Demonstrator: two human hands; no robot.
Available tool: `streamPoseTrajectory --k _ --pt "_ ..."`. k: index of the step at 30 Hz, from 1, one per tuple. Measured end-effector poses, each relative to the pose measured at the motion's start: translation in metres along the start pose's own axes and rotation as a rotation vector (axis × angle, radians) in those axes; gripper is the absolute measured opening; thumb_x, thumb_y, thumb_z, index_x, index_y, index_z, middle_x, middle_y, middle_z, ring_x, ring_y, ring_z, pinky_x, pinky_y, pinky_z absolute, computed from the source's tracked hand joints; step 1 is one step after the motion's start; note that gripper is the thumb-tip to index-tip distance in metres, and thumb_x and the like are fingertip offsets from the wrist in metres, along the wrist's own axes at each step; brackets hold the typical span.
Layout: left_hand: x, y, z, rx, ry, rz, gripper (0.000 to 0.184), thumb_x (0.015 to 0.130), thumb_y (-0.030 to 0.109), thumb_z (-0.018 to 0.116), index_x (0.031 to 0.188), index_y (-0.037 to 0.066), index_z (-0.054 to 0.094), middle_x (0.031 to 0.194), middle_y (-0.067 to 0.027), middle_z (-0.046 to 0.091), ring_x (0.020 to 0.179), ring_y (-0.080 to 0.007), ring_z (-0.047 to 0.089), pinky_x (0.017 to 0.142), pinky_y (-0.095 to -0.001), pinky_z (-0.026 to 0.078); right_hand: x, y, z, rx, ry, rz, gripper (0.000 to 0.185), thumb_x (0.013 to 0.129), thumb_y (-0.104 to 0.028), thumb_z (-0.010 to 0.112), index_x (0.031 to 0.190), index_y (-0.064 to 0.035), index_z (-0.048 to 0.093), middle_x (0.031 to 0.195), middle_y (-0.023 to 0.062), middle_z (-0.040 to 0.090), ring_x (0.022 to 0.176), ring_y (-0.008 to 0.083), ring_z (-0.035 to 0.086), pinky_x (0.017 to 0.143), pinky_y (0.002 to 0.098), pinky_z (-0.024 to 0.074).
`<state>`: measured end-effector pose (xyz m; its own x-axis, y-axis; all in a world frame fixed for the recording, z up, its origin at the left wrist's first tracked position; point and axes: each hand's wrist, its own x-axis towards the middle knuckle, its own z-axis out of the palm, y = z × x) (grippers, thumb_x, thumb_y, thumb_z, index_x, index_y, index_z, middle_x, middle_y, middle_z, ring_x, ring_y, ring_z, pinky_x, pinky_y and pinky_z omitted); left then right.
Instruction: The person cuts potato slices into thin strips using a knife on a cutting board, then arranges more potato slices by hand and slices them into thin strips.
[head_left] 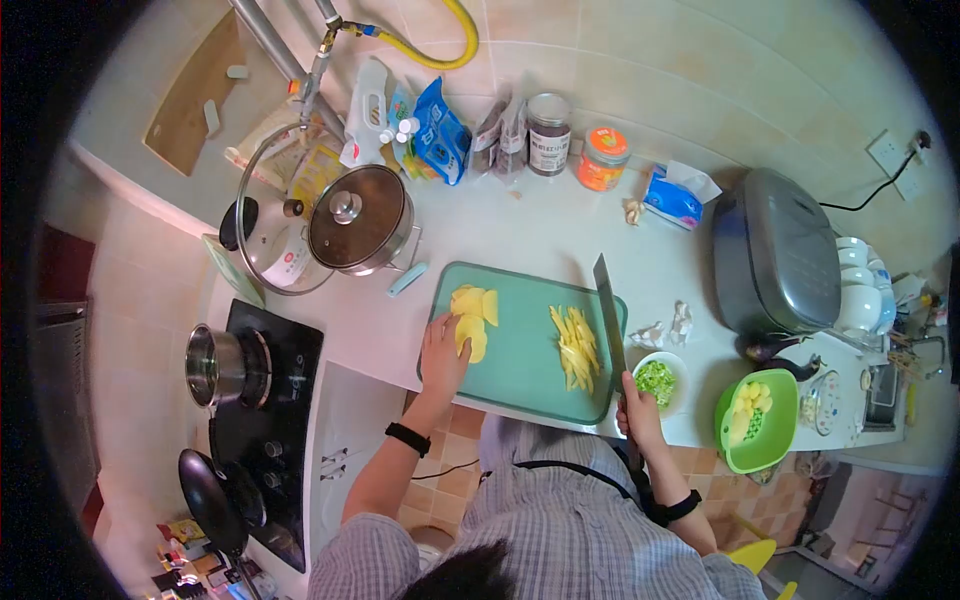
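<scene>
On the green cutting board (510, 375), yellow slices (484, 306) lie in an overlapping group at the left. My left hand (443, 352) rests on the near slices, fingers spread a little and touching them. A pile of yellow strips (574, 348) lies on the right part of the board. My right hand (638, 412) is wrapped round the handle of a knife (609, 318), whose blade points away from me along the board's right edge. Just beyond that hand, a white bowl (678, 378) holds chopped green pieces (656, 380).
A green basket (783, 430) with yellow pieces stands at the right, near a grey appliance (775, 255). Jars (549, 145) and bags line the wall. A lidded pot (362, 222) stands at the back left, a black stove (285, 440) with a steel pot (212, 365) at the left.
</scene>
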<state>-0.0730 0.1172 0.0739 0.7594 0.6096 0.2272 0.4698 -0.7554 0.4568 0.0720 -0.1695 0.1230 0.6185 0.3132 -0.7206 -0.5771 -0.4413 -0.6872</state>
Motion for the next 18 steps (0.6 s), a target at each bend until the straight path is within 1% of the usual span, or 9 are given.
streamPoseTrajectory --k 1,4,6,7,9,13,15,17,18 --pt "0.006 -0.005 0.001 0.0 -0.001 0.004 0.041 0.073 0.011 0.063 0.11 0.0 0.05 0.113 -0.0146 0.047 0.105 -0.0312 0.045 0.092 -0.0388 0.037 -0.001 -0.001 0.003 0.004 0.002 -0.001 0.052 0.087 -0.053 0.045 0.056 -0.0116 0.04 0.045 -0.0019 0.037 0.033 0.008 0.032 0.032 0.0225 0.0253" --pt "0.028 -0.009 0.01 -0.065 -0.034 0.034 0.039 0.073 0.013 0.064 0.109 0.002 0.053 0.11 -0.0101 0.047 0.105 -0.0292 0.044 0.091 -0.0376 0.037 0.0 0.001 0.01 -0.021 0.045 -0.011 0.051 0.086 -0.052 0.046 0.056 -0.0113 0.04 0.045 -0.0016 0.037 0.033 0.0079 0.033 0.032 0.0221 0.0262" --pt "0.044 -0.004 0.021 0.05 -0.103 0.12 0.039 0.07 0.015 0.068 0.104 0.002 0.056 0.106 -0.0101 0.049 0.101 -0.0276 0.045 0.088 -0.037 0.038 0.0 0.005 0.014 -0.016 0.062 -0.021 0.051 0.086 -0.052 0.046 0.056 -0.0108 0.041 0.045 -0.0014 0.037 0.034 0.008 0.034 0.032 0.022 0.0266" --pt "0.048 -0.004 0.027 0.038 -0.107 0.126 0.039 0.07 0.015 0.068 0.104 0.002 0.056 0.106 -0.0101 0.049 0.101 -0.0276 0.045 0.088 -0.037 0.038 -0.001 0.005 0.016 -0.013 0.068 -0.033 0.051 0.086 -0.052 0.047 0.057 -0.0104 0.041 0.045 -0.0013 0.037 0.034 0.0081 0.034 0.032 0.022 0.027" --pt "0.055 -0.003 0.04 0.187 -0.084 0.229 0.039 0.066 0.018 0.071 0.1 0.003 0.057 0.102 -0.0103 0.05 0.097 -0.026 0.046 0.084 -0.0358 0.038 -0.007 0.002 0.021 -0.027 0.101 -0.015 0.052 0.086 -0.052 0.047 0.057 -0.0098 0.042 0.045 -0.0011 0.037 0.034 0.0082 0.034 0.032 0.022 0.0272" --pt "0.065 -0.005 0.044 0.199 -0.181 0.186 0.044 0.064 0.02 0.072 0.102 0.004 0.057 0.104 -0.0108 0.051 0.099 -0.0267 0.046 0.085 -0.0378 0.036 -0.018 0.003 0.033 -0.007 0.156 0.02 0.052 0.086 -0.053 0.047 0.059 -0.0088 0.042 0.046 -0.0007 0.038 0.034 0.0081 0.034 0.032 0.0218 0.0274" --pt "0.071 -0.006 0.041 0.166 -0.167 0.203 0.039 0.061 0.018 0.073 0.094 0.005 0.057 0.102 -0.0084 0.05 0.096 -0.0252 0.045 0.08 -0.0355 0.036 -0.022 0.004 0.038 0.006 0.167 0.029 0.052 0.086 -0.053 0.047 0.059 -0.0087 0.042 0.047 -0.0006 0.038 0.034 0.008 0.034 0.032 0.0219 0.0272" --pt "0.079 -0.003 0.037 0.126 -0.204 0.2 0.036 0.063 0.018 0.072 0.093 0.005 0.057 0.099 -0.0093 0.053 0.094 -0.0259 0.047 0.08 -0.0366 0.037 -0.024 0.008 0.042 0.019 0.179 0.032 0.052 0.086 -0.053 0.047 0.059 -0.0086 0.043 0.047 -0.0005 0.039 0.034 0.0079 0.034 0.032 0.0219 0.027" --pt "0.082 -0.003 0.037 0.096 -0.234 0.184 0.032 0.064 0.017 0.071 0.091 0.006 0.056 0.096 -0.0101 0.055 0.092 -0.0266 0.048 0.08 -0.0376 0.037 -0.022 0.012 0.043 -0.009 0.198 0.013 0.055 0.086 -0.054 0.047 0.058 -0.0067 0.045 0.047 0.0007 0.041 0.035 0.0092 0.036 0.034 0.0233 0.0289"
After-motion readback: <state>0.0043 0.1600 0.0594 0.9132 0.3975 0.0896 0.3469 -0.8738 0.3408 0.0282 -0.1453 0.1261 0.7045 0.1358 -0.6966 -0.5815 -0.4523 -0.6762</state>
